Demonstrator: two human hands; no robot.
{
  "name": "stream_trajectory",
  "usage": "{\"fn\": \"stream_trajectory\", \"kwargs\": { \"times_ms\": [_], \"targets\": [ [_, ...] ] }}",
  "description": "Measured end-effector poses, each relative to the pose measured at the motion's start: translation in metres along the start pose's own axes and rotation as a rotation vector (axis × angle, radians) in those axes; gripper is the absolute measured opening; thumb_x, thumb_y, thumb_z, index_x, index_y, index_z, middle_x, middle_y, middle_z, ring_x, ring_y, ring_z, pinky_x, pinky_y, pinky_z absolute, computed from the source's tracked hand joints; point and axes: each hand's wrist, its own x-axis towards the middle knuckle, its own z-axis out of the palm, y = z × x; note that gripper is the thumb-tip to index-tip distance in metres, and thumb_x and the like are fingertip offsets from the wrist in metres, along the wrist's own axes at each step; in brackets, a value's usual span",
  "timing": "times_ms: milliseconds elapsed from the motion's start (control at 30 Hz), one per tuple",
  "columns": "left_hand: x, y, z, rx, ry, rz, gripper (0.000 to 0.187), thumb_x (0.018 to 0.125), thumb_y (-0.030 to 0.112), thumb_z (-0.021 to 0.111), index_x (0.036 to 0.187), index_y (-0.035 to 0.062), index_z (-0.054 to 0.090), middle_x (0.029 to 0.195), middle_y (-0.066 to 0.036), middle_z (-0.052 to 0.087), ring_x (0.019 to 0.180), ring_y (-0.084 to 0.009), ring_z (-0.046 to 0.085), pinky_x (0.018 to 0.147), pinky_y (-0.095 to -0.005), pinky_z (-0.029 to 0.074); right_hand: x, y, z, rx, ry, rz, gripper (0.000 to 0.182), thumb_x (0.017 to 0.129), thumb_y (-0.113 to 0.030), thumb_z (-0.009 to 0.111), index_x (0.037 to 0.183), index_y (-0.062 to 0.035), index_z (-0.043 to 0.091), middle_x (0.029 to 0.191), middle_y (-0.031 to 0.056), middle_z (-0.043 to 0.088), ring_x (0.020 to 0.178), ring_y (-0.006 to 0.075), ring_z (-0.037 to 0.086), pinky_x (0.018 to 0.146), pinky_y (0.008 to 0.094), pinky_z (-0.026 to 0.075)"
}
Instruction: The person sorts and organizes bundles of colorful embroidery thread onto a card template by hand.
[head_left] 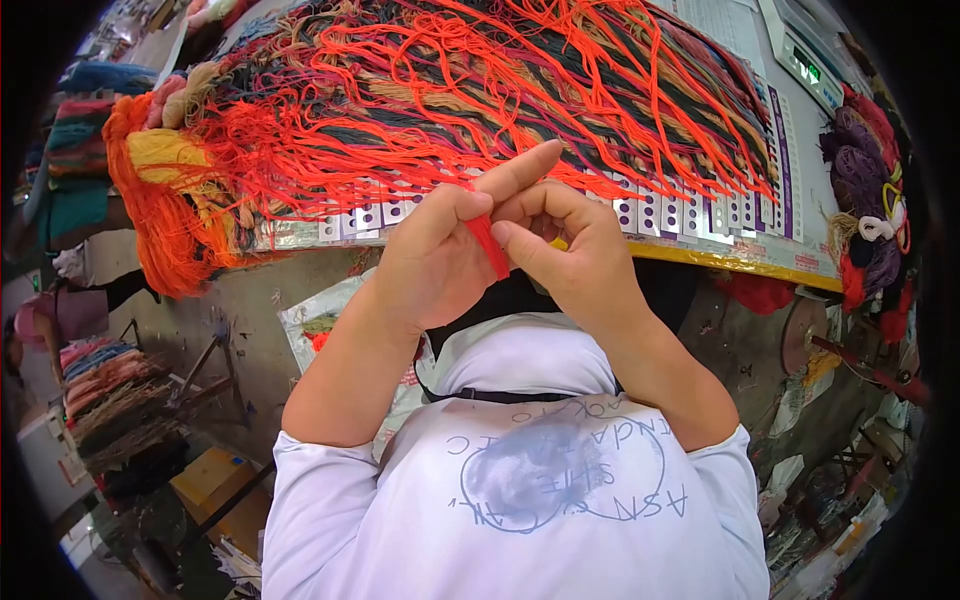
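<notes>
A small bundle of bright red-orange thread (pixel 487 246) lies across my left palm. My left hand (pixel 440 245) is closed on it with the thumb pressed down, while its index finger points out toward the upper right. Close against it, my right hand (pixel 575 240) has its fingers curled, thumb and index tips pinching at the bundle's edge. Just beyond both hands, long skeins of thread (pixel 430 90) in red, dark green, tan and maroon are spread over the table. Their loose red ends hang over white cards with punched holes (pixel 690 212).
A digital scale (pixel 805 60) stands at the back right. Purple and red yarn bundles (pixel 865 190) hang at the table's right end; orange and yellow hanks (pixel 165 200) hang at the left. The table's yellow front edge (pixel 740 274) runs near my right forearm. Stacked yarn (pixel 110 380) sits lower left.
</notes>
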Motion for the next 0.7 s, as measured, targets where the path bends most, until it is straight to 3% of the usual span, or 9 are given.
{"fn": "stream_trajectory", "kwargs": {
  "times_ms": [100, 167, 400, 500, 567, 600, 633, 667, 700],
  "targets": [
    [-0.001, 0.000, 0.005, 0.101, 0.056, -0.032, 0.069, 0.084, 0.029, 0.034, 0.145, -0.0023, 0.019, 0.148, -0.015, 0.029, 0.128, -0.0230, 0.040, 0.107, -0.0372, 0.028, -0.001, -0.002, 0.002, -0.023, 0.048, -0.056, 0.008, 0.079, -0.008, 0.066, 0.079, -0.0006, 0.063, 0.072, -0.0008, 0.056, 0.061, 0.0040, 0.046, 0.055, 0.0211, 0.038],
    [-0.001, -0.003, 0.009, 0.178, 0.150, 0.022, 0.063, 0.087, 0.025, 0.035, 0.143, -0.0013, 0.026, 0.137, -0.012, 0.042, 0.123, -0.0194, 0.042, 0.105, -0.0357, 0.029, 0.001, 0.001, 0.002, -0.006, 0.051, -0.041, 0.007, 0.079, -0.007, 0.066, 0.078, -0.0012, 0.061, 0.073, -0.0013, 0.056, 0.062, 0.0033, 0.046, 0.056, 0.0207, 0.038],
    [-0.001, -0.002, -0.016, 0.033, 0.009, -0.033, 0.068, 0.085, 0.030, 0.035, 0.143, -0.0039, 0.023, 0.146, -0.015, 0.032, 0.130, -0.0222, 0.038, 0.108, -0.0372, 0.027, 0.003, 0.003, -0.004, 0.307, -0.030, 0.032, 0.006, 0.082, -0.005, 0.061, 0.079, -0.0022, 0.057, 0.072, -0.0014, 0.056, 0.064, 0.0054, 0.051, 0.060, 0.0207, 0.041],
    [-0.005, 0.004, -0.030, 0.037, 0.040, -0.032, 0.064, 0.087, 0.031, 0.033, 0.139, -0.0057, 0.030, 0.138, -0.019, 0.042, 0.128, -0.0241, 0.041, 0.107, -0.0374, 0.028, 0.005, 0.000, -0.006, 0.459, -0.008, -0.067, 0.005, 0.087, -0.006, 0.053, 0.085, -0.0025, 0.054, 0.074, 0.0026, 0.056, 0.074, 0.0137, 0.057, 0.073, 0.0310, 0.047],
    [-0.012, 0.021, -0.031, 0.097, -0.002, 0.021, 0.052, 0.089, 0.032, 0.033, 0.122, -0.0043, 0.049, 0.108, -0.019, 0.061, 0.105, -0.0254, 0.058, 0.099, -0.0391, 0.038, 0.003, -0.001, -0.036, 0.603, -0.276, 0.223, 0.005, 0.087, -0.008, 0.053, 0.086, -0.0028, 0.054, 0.072, 0.0045, 0.057, 0.074, 0.0162, 0.058, 0.076, 0.0323, 0.044],
    [-0.020, 0.030, -0.050, 0.066, -0.056, 0.062, 0.039, 0.090, 0.030, 0.034, 0.107, -0.0007, 0.052, 0.090, -0.015, 0.061, 0.087, -0.0227, 0.059, 0.087, -0.0380, 0.043, -0.005, -0.002, -0.049, 0.496, -0.308, 0.294, 0.007, 0.086, -0.009, 0.059, 0.086, -0.0021, 0.057, 0.071, 0.0029, 0.059, 0.068, 0.0113, 0.057, 0.064, 0.0226, 0.043],
    [-0.032, 0.042, -0.074, 0.035, -0.109, 0.101, 0.032, 0.091, 0.028, 0.035, 0.092, 0.0029, 0.054, 0.072, -0.010, 0.060, 0.069, -0.0201, 0.060, 0.075, -0.0368, 0.048, -0.013, -0.008, -0.066, 0.277, -0.370, 0.322, 0.009, 0.086, -0.011, 0.060, 0.085, -0.0024, 0.058, 0.072, 0.0031, 0.059, 0.068, 0.0107, 0.057, 0.063, 0.0226, 0.044],
    [-0.046, 0.058, -0.089, -0.028, -0.009, 0.187, 0.020, 0.091, 0.022, 0.038, 0.078, 0.0090, 0.045, 0.056, 0.002, 0.045, 0.048, -0.0120, 0.043, 0.053, -0.0303, 0.041, -0.022, -0.015, -0.087, 0.058, -0.427, 0.350, 0.011, 0.086, -0.014, 0.062, 0.085, -0.0028, 0.059, 0.072, 0.0033, 0.060, 0.067, 0.0102, 0.057, 0.062, 0.0225, 0.044],
    [-0.067, 0.078, -0.102, -0.101, 0.158, 0.257, 0.016, 0.089, 0.022, 0.041, 0.079, 0.0102, 0.045, 0.055, 0.005, 0.036, 0.046, -0.0076, 0.033, 0.046, -0.0256, 0.031, -0.035, -0.021, -0.108, -0.056, -0.372, 0.368, 0.013, 0.086, -0.017, 0.064, 0.084, -0.0041, 0.061, 0.074, 0.0025, 0.060, 0.067, 0.0091, 0.057, 0.061, 0.0226, 0.045]
  ]
}}
